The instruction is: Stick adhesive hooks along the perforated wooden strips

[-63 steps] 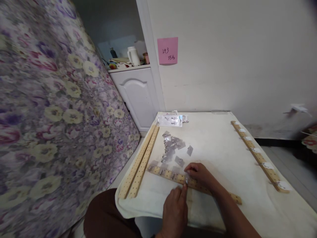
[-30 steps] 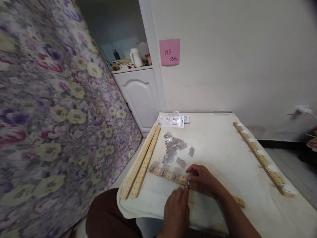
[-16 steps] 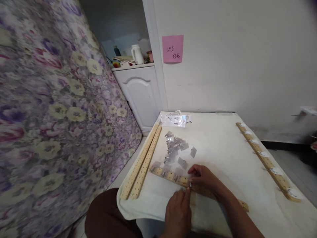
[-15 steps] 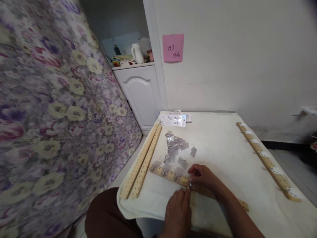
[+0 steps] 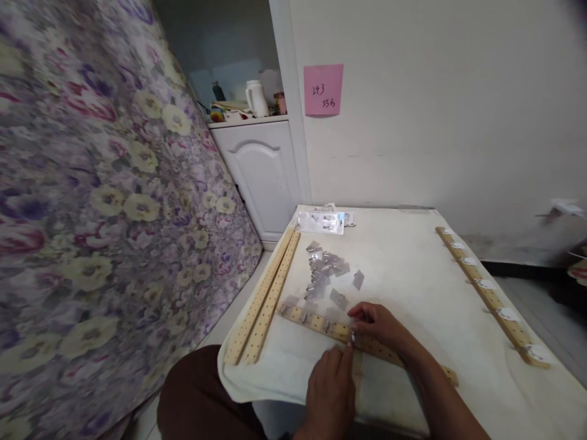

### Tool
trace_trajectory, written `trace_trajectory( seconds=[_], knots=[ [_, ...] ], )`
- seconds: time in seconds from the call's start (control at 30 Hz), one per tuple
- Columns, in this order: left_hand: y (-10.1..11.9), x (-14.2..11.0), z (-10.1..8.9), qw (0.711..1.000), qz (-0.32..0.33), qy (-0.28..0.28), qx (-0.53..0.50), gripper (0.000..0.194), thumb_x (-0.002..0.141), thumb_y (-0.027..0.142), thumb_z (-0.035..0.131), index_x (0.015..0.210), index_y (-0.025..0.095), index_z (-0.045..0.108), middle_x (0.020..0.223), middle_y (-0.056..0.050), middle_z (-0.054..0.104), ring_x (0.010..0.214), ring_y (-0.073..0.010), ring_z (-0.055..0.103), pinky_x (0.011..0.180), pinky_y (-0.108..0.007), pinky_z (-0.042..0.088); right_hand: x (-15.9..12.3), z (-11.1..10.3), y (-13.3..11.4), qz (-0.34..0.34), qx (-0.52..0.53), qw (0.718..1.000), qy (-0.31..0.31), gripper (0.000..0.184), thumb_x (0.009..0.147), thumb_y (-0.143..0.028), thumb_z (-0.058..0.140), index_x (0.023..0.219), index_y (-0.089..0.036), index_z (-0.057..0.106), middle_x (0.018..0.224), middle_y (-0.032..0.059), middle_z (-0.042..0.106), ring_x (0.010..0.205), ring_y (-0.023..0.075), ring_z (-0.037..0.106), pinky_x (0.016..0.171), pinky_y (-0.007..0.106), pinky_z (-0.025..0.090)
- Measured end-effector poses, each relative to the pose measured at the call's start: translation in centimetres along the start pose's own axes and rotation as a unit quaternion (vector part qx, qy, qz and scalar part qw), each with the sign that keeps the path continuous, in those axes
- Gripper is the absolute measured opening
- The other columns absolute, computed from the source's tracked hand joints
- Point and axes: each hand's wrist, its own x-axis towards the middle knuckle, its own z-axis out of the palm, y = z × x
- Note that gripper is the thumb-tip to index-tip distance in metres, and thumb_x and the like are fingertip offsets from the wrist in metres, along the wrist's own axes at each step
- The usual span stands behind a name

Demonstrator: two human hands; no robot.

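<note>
A perforated wooden strip (image 5: pixel 316 321) lies slantwise near the front of the cloth-covered table. Several clear plastic pieces with metal clips sit in a row along its left half. My right hand (image 5: pixel 378 325) is over the strip, its thumb and fingers closed around another metal clip (image 5: pixel 353 336), whose plastic part is mostly hidden. From the near side, my left hand (image 5: pixel 331 385) reaches in with its index fingertip against that same clip. The other left fingers are curled together, and its thumb is hidden. Beyond the strip lies a pile of similar clear pieces (image 5: pixel 321 269).
Two long perforated wooden strips (image 5: pixel 270 293) lie side by side along the left table edge. Clear packaging (image 5: pixel 321 222) is at the back left. Another strip with white round pieces (image 5: pixel 493 299) runs along the right side. A floral curtain (image 5: pixel 114 214) hangs left.
The metal clip shows a little more between my fingertips, and my left index finger has dropped slightly. Both hands stay at the same spot on the strip; the view has shifted a little.
</note>
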Motion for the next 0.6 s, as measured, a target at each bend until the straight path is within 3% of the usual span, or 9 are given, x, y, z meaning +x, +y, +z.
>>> trace_trajectory(
  seconds=[0.6],
  knots=[
    [-0.29,-0.02,0.53,1.000,0.009,-0.002,0.015,0.062,0.078,0.002,0.042,0.137,0.018,0.035,0.097,-0.007,0.057,0.088,-0.0210,0.052,0.074,-0.034,0.049,-0.08,0.09,-0.07,-0.014,-0.031,0.999,0.007,0.026,0.063,-0.016,0.066,0.089,-0.016,0.064,0.068,-0.0031,0.057,0.064,0.0132,0.054,0.061,0.025,0.041]
  ],
)
